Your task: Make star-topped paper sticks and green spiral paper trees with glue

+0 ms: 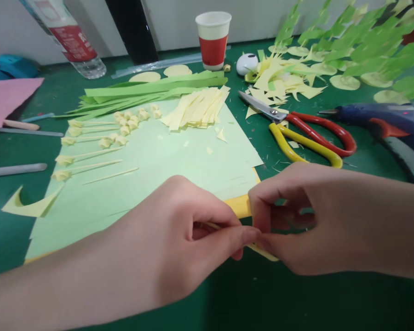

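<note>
My left hand (196, 243) and my right hand (290, 220) meet low in the centre with thumbs and fingertips pinched together. A pale yellow paper strip (267, 254) runs between them, its end sticking out below my right thumb; most of it is hidden by the fingers. Beyond my left hand, on light green paper sheets (179, 165), lie thin sticks tipped with folded paper buds (65, 160), one bare stick (110, 175), a cluster of loose buds (124, 123) and a stack of cream paper strips (198, 108).
Scissors (278, 115) with red and yellow handles lie beyond my right hand, near a blue glue gun (376, 119). Paper scraps (283, 78), green strips (152, 87), a paper cup (213, 43) and a bottle (77, 43) stand or lie farther back. Leafy paper stems (362, 46) rise at right.
</note>
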`<action>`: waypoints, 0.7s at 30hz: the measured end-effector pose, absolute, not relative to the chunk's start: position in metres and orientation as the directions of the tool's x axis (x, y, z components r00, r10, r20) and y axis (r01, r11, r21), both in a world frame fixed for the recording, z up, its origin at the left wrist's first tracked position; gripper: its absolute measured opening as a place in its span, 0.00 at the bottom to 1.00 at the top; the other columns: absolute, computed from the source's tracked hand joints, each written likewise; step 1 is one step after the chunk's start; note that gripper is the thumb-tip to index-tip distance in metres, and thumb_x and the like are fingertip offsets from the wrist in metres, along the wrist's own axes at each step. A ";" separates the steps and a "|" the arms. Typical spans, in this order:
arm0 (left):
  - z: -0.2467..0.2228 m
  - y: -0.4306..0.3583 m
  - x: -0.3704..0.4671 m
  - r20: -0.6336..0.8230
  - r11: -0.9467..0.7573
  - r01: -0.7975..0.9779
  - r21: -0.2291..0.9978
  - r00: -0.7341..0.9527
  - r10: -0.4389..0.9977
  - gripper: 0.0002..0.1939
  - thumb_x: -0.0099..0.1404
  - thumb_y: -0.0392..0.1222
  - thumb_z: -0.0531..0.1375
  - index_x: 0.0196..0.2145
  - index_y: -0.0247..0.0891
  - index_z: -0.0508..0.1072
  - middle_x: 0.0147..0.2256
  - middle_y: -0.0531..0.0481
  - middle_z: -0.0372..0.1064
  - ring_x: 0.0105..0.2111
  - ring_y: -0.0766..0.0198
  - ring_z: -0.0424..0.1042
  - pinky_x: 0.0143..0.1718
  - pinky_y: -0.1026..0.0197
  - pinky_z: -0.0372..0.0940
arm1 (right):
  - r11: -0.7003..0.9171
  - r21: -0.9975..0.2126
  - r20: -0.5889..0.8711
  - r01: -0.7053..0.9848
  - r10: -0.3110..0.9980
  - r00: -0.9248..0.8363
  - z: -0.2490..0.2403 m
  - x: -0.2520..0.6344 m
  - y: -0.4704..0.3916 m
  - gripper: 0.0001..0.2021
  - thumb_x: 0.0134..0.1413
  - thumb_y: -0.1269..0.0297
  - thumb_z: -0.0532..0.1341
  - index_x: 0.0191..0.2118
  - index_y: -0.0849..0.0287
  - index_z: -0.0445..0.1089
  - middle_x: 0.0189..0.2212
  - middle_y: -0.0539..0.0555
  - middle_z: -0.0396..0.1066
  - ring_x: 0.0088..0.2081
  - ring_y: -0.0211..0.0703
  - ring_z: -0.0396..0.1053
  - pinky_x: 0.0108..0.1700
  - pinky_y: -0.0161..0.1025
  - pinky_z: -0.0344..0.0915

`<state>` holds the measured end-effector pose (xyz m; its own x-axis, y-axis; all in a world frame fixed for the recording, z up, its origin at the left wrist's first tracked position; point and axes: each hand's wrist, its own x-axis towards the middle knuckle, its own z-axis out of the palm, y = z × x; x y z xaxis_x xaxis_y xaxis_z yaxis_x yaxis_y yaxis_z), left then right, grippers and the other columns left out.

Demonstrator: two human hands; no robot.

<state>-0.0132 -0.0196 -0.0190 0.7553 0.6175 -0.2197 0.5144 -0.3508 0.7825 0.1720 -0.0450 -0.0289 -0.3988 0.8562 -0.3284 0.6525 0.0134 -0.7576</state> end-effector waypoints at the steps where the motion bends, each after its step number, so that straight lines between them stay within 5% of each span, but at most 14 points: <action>1: -0.019 -0.019 -0.013 -0.230 -0.347 0.526 0.777 0.750 0.620 0.18 0.61 0.43 0.53 0.15 0.37 0.69 0.12 0.56 0.58 0.12 0.73 0.54 0.09 0.70 0.41 | 0.014 -0.756 -0.324 0.654 0.861 -0.393 -0.030 0.172 -0.045 0.12 0.40 0.59 0.62 0.14 0.56 0.63 0.10 0.45 0.49 0.12 0.29 0.44 0.09 0.30 0.41; 7: -0.016 -0.015 -0.010 -0.300 -0.325 0.575 0.751 0.735 0.608 0.18 0.60 0.45 0.53 0.17 0.36 0.71 0.12 0.55 0.60 0.13 0.72 0.54 0.10 0.72 0.44 | 0.094 -0.744 -0.259 0.662 0.872 -0.415 -0.028 0.167 -0.042 0.14 0.38 0.55 0.62 0.14 0.56 0.63 0.10 0.45 0.49 0.12 0.29 0.43 0.10 0.30 0.39; 12: -0.015 -0.014 -0.008 -0.312 -0.316 0.583 0.749 0.730 0.608 0.18 0.59 0.45 0.52 0.17 0.36 0.72 0.12 0.54 0.62 0.13 0.71 0.57 0.10 0.72 0.45 | -0.077 -0.665 -0.404 0.743 0.873 -0.271 -0.013 0.164 -0.044 0.08 0.40 0.63 0.63 0.17 0.55 0.68 0.13 0.45 0.53 0.17 0.29 0.51 0.15 0.26 0.49; 17: -0.013 -0.013 -0.010 -0.380 -0.262 0.626 0.734 0.699 0.606 0.18 0.58 0.46 0.52 0.17 0.37 0.73 0.13 0.53 0.63 0.13 0.70 0.59 0.10 0.71 0.43 | -0.050 -0.835 -0.367 0.547 0.791 -0.489 -0.020 0.172 -0.037 0.08 0.38 0.60 0.62 0.17 0.56 0.68 0.10 0.45 0.58 0.12 0.30 0.52 0.09 0.27 0.44; 21: -0.012 -0.009 -0.011 -0.402 -0.194 0.628 0.753 0.673 0.621 0.18 0.59 0.47 0.52 0.18 0.38 0.73 0.11 0.56 0.54 0.12 0.72 0.51 0.10 0.71 0.41 | -0.176 -0.704 -0.534 0.688 0.770 -0.350 -0.002 0.172 -0.033 0.07 0.41 0.59 0.62 0.20 0.54 0.71 0.13 0.46 0.57 0.14 0.30 0.50 0.11 0.26 0.44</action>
<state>-0.0111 -0.0090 -0.0116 0.6734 0.6205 -0.4018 0.6284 -0.1942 0.7532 0.1723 -0.0329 -0.0016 -0.3496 0.7697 -0.5341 0.6879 -0.1761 -0.7041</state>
